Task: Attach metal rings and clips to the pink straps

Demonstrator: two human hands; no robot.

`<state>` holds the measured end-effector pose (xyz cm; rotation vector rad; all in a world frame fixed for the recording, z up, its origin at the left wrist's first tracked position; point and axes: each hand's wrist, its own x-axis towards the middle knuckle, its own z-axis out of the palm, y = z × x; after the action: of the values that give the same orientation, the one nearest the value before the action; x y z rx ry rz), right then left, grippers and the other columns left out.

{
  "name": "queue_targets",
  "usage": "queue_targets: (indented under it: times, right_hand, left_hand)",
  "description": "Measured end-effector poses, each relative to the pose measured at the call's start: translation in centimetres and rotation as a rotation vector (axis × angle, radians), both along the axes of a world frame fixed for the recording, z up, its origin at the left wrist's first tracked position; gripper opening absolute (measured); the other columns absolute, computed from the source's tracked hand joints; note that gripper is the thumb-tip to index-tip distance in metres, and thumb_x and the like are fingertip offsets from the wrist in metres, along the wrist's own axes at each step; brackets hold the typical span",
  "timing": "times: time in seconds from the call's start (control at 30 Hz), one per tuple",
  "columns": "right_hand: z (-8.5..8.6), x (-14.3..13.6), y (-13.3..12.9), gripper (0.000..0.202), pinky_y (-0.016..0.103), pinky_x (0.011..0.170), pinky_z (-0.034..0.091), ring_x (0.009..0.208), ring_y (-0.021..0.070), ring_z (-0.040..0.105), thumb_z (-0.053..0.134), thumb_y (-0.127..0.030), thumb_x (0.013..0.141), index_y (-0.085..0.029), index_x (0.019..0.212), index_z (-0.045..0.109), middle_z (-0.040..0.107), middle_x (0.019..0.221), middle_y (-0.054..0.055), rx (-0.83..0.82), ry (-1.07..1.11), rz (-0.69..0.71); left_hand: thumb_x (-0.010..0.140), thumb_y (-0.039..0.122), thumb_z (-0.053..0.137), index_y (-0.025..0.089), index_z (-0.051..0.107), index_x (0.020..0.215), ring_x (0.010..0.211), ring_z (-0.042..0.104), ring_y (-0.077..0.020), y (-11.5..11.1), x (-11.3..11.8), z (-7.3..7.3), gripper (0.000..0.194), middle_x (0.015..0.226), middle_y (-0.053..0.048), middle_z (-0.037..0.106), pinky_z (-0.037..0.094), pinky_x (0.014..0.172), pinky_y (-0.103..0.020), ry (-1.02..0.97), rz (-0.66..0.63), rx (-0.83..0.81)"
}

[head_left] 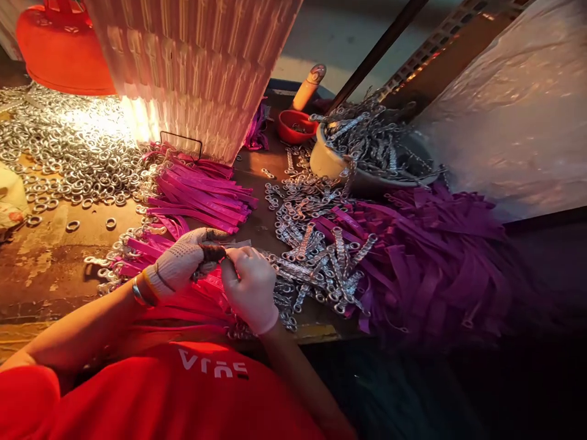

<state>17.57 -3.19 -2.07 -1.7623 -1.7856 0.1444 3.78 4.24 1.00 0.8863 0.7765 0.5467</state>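
My left hand (177, 263), in a white dotted knit glove with dark fingertips, is closed in front of my chest. My right hand (252, 284), in a thin white glove, is closed and meets its fingertips. Whatever lies between the fingers is hidden or too small to name. Under and around both hands lie magenta straps (202, 192), many with metal links at their left ends. Just right of my right hand, short silver chain pieces (316, 244) form a heap.
Loose metal rings (68, 146) cover the table's left side below a red lamp (64, 55). A corrugated panel (197, 61) stands behind the straps. A bucket (328, 156) of chains, a red bowl (288, 131) and a purple strap pile (435, 263) are at right.
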Motion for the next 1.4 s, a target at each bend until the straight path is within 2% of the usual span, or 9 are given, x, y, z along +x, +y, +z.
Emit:
queue_targets:
  times: [0.17, 0.33, 0.43, 0.57, 0.67, 0.8, 0.93, 1.07, 1.4]
  right_hand:
    - [1.5, 2.4, 0.8, 0.030, 0.026, 0.059, 0.033, 0.062, 0.0152, 0.053, 0.043, -0.036, 0.101, -0.022, 0.080, 0.059, 0.060, 0.065, -0.001, -0.387, 0.239, 0.025]
    - [1.0, 3.6, 0.2, 0.027, 0.026, 0.071, 0.041, 0.076, 0.0160, 0.058, 0.045, -0.038, 0.101, -0.020, 0.096, 0.064, 0.067, 0.084, 0.001, -0.107, 0.467, -0.019]
    - [0.9, 3.4, -0.4, 0.026, 0.025, 0.073, 0.044, 0.079, 0.0152, 0.060, 0.047, -0.037, 0.101, -0.020, 0.104, 0.066, 0.069, 0.088, 0.001, -0.075, 0.596, 0.032]
    - [1.1, 3.2, -1.2, 0.024, 0.024, 0.073, 0.046, 0.077, 0.0143, 0.060, 0.050, -0.034, 0.099, -0.019, 0.106, 0.067, 0.070, 0.088, 0.001, -0.058, 0.649, 0.086]
    - [1.0, 3.1, -1.6, 0.025, 0.025, 0.076, 0.047, 0.080, 0.0146, 0.062, 0.050, -0.033, 0.100, -0.018, 0.108, 0.068, 0.072, 0.090, 0.002, -0.036, 0.645, 0.117]
    - [0.7, 2.8, -1.8, 0.028, 0.026, 0.085, 0.050, 0.094, 0.0168, 0.068, 0.050, -0.034, 0.101, -0.018, 0.117, 0.067, 0.075, 0.104, 0.005, -0.029, 0.615, 0.140]
    - [0.6, 1.9, -1.4, 0.034, 0.028, 0.087, 0.050, 0.097, 0.0198, 0.071, 0.048, -0.033, 0.102, -0.018, 0.128, 0.064, 0.076, 0.108, 0.008, -0.055, 0.370, 0.114]
    - [0.7, 0.5, -0.9, 0.030, 0.028, 0.083, 0.049, 0.094, 0.0205, 0.070, 0.046, -0.024, 0.101, -0.018, 0.123, 0.066, 0.076, 0.104, 0.009, -0.040, 0.059, 0.138]
    - [-0.9, -1.0, -1.4, 0.030, 0.031, 0.062, 0.036, 0.073, 0.0200, 0.063, 0.040, -0.024, 0.103, -0.015, 0.118, 0.064, 0.071, 0.084, 0.007, 0.022, -0.432, 0.122]
  left_hand:
    - [0.081, 0.029, 0.069, 0.017, 0.059, 0.097, 0.040, 0.026, -0.0051, 2.6, 2.4, -0.6, 0.023, 0.055, 0.008, 0.040, 0.021, 0.037, -0.018, 0.085, -0.082, 0.075]
    - [0.082, 0.023, 0.065, 0.016, 0.068, 0.099, 0.077, 0.061, -0.0164, 7.1, 4.3, -3.6, 0.019, 0.091, -0.007, 0.066, 0.047, 0.064, -0.024, 0.634, -0.217, 0.962]
    - [0.080, 0.021, 0.066, 0.017, 0.068, 0.109, 0.089, 0.066, -0.0233, 8.8, 5.0, -5.6, 0.030, 0.115, -0.012, 0.066, 0.048, 0.070, -0.029, 1.026, -0.424, 1.235]
    - [0.084, 0.017, 0.057, 0.017, 0.068, 0.110, 0.084, 0.068, -0.0230, 9.1, 5.0, -6.5, 0.029, 0.118, -0.013, 0.064, 0.047, 0.066, -0.029, 1.110, -0.474, 1.270]
    - [0.085, 0.017, 0.054, 0.016, 0.069, 0.099, 0.084, 0.067, -0.0211, 8.5, 3.9, -5.5, 0.021, 0.107, -0.012, 0.068, 0.047, 0.067, -0.027, 1.012, -0.384, 1.246]
    - [0.090, 0.034, 0.056, 0.015, 0.065, 0.093, 0.048, 0.053, -0.0125, 5.7, 1.2, -2.4, 0.021, 0.058, 0.000, 0.058, 0.039, 0.047, -0.022, 0.577, -0.234, 0.770]
    - [0.091, 0.048, 0.059, 0.016, 0.057, 0.077, 0.036, 0.036, -0.0065, 1.4, -1.3, 0.7, 0.035, 0.046, 0.005, 0.045, 0.026, 0.037, -0.019, 0.337, -0.184, 0.432]
    - [0.091, 0.049, 0.058, 0.017, 0.053, 0.070, 0.037, 0.039, -0.0074, -1.1, -2.8, 1.4, 0.039, 0.046, 0.004, 0.048, 0.027, 0.037, -0.020, 0.391, -0.177, 0.492]
    - [0.088, 0.039, 0.061, 0.015, 0.058, 0.072, 0.060, 0.047, -0.0108, -2.3, -4.0, -1.1, 0.029, 0.063, 0.000, 0.057, 0.032, 0.052, -0.021, 0.539, -0.090, 0.855]
